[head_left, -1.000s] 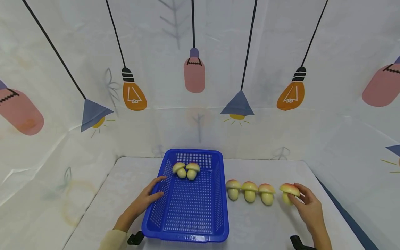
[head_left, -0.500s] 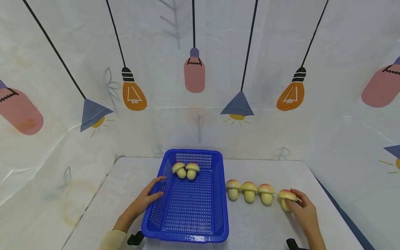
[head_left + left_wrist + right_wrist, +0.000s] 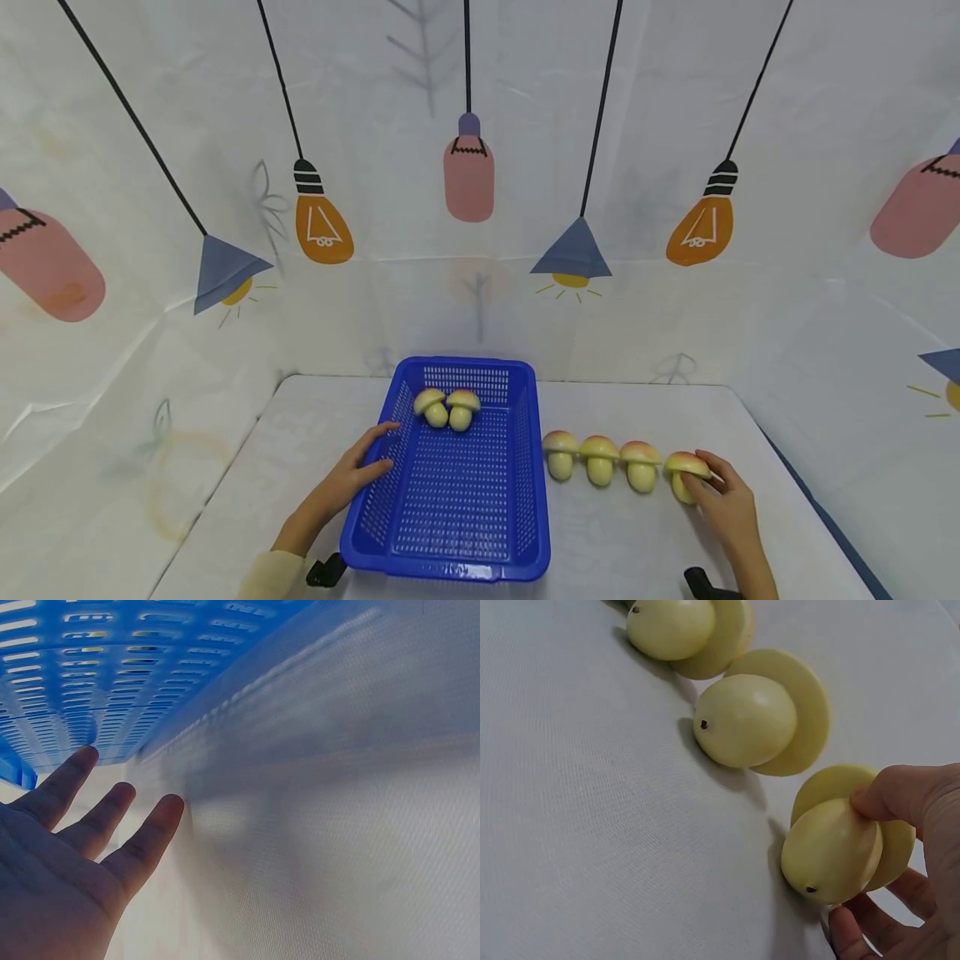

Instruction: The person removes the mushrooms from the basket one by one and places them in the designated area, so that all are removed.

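Observation:
My right hand (image 3: 727,504) pinches a toy mushroom (image 3: 684,463) with a red-yellow cap and pale stem, at the right end of a row. In the right wrist view, the thumb (image 3: 889,796) lies on the held mushroom (image 3: 832,851) where stem meets cap, with fingers on the far side. Three more mushrooms (image 3: 599,460) lie to its left, caps away from me. My left hand (image 3: 348,479) rests at the left side of a blue plastic basket (image 3: 450,517). The left wrist view has its fingers extended, one fingertip right at the slotted basket wall (image 3: 112,667).
Two more mushrooms (image 3: 460,410) lie side by side in the basket's far left part. Everything stands on a white-covered table (image 3: 615,542), with a white wall sheet (image 3: 480,308) printed with lamps behind it. Black camera mounts (image 3: 327,572) show by both wrists.
My right hand has brought its mushroom left and toward me, closer to the row's right end. The left hand, basket and other mushrooms have stayed where they were.

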`<state>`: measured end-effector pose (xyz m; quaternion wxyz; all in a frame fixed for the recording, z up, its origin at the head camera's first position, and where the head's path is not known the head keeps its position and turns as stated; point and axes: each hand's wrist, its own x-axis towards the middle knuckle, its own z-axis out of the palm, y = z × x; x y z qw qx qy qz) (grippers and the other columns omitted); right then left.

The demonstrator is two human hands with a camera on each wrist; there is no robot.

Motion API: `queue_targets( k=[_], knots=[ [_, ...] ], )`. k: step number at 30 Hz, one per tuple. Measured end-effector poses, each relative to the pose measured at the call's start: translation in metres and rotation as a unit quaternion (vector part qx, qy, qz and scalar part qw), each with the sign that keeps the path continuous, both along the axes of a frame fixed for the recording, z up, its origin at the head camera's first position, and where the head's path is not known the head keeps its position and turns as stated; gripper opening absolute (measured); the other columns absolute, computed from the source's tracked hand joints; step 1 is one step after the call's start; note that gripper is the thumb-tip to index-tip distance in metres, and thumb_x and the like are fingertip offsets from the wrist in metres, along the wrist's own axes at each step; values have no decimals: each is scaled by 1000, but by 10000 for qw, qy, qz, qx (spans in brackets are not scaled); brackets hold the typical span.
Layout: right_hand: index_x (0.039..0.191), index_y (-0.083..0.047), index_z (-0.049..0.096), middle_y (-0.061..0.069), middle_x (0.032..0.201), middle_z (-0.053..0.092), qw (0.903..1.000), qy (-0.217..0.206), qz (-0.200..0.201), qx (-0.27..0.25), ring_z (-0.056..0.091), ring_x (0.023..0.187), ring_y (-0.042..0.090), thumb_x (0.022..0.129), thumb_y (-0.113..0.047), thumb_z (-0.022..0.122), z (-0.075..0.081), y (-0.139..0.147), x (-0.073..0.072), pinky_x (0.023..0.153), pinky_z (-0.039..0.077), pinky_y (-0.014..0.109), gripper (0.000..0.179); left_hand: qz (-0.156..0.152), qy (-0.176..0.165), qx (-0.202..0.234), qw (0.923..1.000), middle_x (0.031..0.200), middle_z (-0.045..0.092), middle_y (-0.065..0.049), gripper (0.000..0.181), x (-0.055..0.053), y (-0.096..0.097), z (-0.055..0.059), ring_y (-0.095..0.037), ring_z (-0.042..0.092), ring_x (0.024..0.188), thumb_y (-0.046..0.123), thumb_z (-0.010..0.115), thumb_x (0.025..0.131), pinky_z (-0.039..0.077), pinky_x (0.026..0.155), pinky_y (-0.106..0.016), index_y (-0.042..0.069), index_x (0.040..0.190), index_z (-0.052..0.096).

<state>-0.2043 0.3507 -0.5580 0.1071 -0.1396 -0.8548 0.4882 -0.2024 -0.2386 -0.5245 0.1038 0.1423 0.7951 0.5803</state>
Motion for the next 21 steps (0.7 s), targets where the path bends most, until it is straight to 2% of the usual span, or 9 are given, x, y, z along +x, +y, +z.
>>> queue_targets(
  k=[9,17,21],
  knots=[
    [145,0,52,23,146,51,10000,13,53,56,37,91,-22,97,-25,72,0,1,-4,73,41,-1,58,-15,-23,20,10000,162,21,-34,57,-1,1,0,-47,52,127,17,51,107,58,89,-40,13,159,29],
    [143,2,53,25,144,52,9995,179,195,184,37,90,-26,97,-22,72,1,1,-5,73,42,-1,54,-1,-34,25,10000,163,20,-34,57,-1,0,0,-47,51,128,17,51,107,57,89,-41,13,159,29],
    [143,1,53,25,145,52,9996,85,213,190,43,96,-17,98,-24,72,2,1,-5,73,42,0,56,-2,-25,23,10000,162,21,-34,57,-1,0,0,-47,52,128,17,51,107,58,89,-41,13,159,28]
  ],
)
